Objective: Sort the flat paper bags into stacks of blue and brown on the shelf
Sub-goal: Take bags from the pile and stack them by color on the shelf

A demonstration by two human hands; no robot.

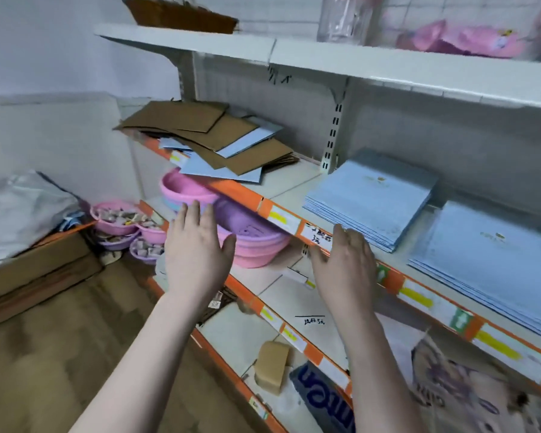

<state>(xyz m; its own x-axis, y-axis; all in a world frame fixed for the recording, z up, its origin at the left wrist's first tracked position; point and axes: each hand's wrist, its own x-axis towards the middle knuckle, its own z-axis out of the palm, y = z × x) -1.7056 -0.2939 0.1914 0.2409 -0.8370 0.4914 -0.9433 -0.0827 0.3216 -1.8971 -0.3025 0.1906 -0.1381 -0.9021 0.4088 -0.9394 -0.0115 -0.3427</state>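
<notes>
My left grip [194,245] and right grip [347,260] hang flat-fingered and empty before the shelf [288,189], where a mixed pile [213,142] of flat matte brown and blue paper bags lies at eleven o'clock and two squared blue stacks [372,195] sit at two.

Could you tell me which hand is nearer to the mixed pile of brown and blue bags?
Left. The left hand hangs open just below the mixed pile, in front of the pink basins. The right hand is further right, by the shelf edge.
</notes>
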